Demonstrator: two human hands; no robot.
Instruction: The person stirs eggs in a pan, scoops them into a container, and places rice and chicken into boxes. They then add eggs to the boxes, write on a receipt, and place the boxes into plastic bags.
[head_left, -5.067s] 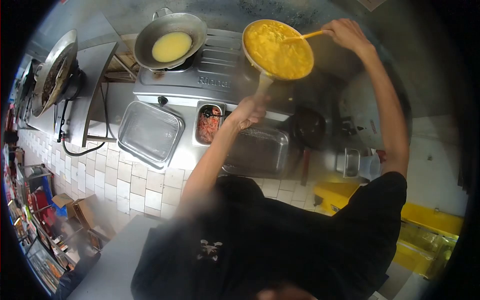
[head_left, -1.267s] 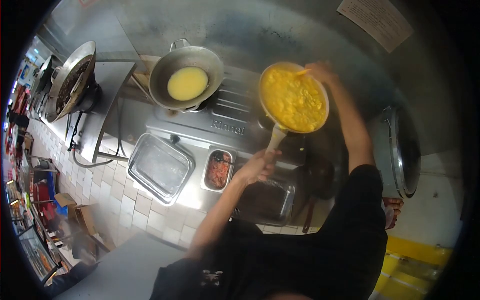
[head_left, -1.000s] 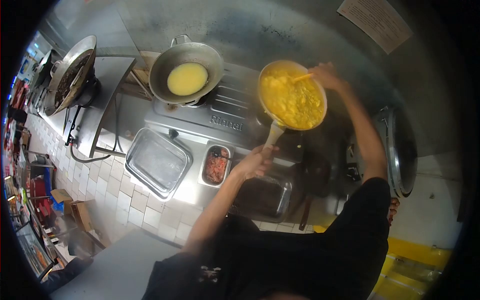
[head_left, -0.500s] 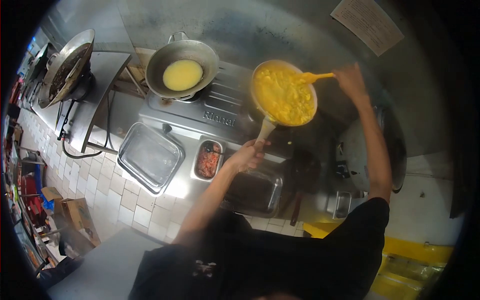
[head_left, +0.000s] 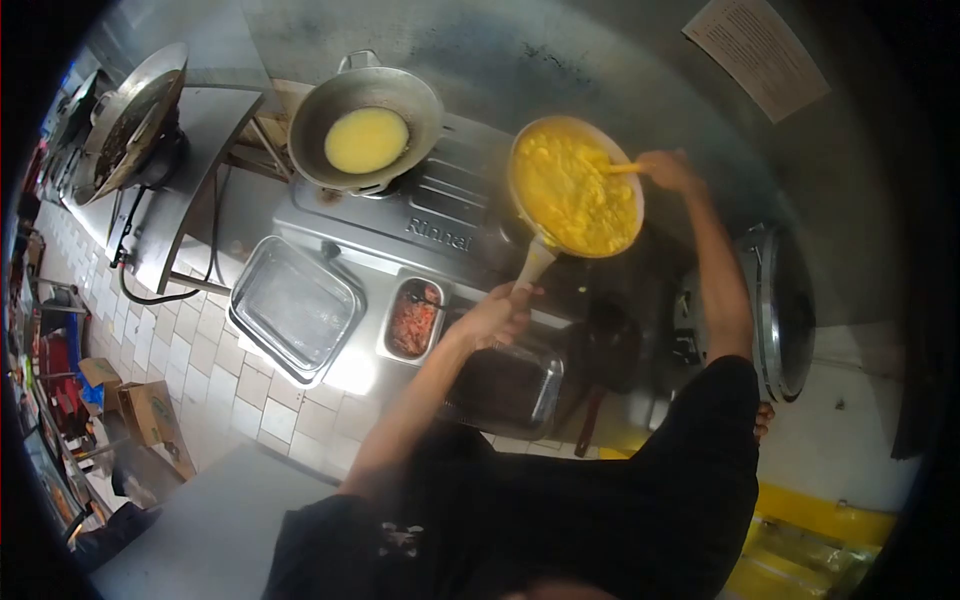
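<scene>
My left hand (head_left: 497, 317) is closed around the pale handle (head_left: 536, 264) of a frying pan (head_left: 517, 200), which is tilted above the right side of the stove. Soft yellow scrambled egg (head_left: 575, 205) fills the pan. At the pan's right rim, my right hand (head_left: 672, 170) grips a yellow-orange spatula (head_left: 624, 168), its working end down in the egg. A wok (head_left: 425, 120) on the left burner holds a pool of yellow liquid (head_left: 366, 140), apart from both hands.
Below the stove (head_left: 400, 235) stand a clear-lidded tray (head_left: 300, 305), a metal container of chopped reddish food (head_left: 415, 318) and a dark tray (head_left: 505, 385). A large round lid or pot (head_left: 785, 310) is at right. Another person's fingers (head_left: 764, 420) show beside my right sleeve.
My right hand has moved down and left, pushing the spatula deeper into the egg. The view has shifted slightly. Another person's fingers have appeared at right. My left hand still holds the pan.
</scene>
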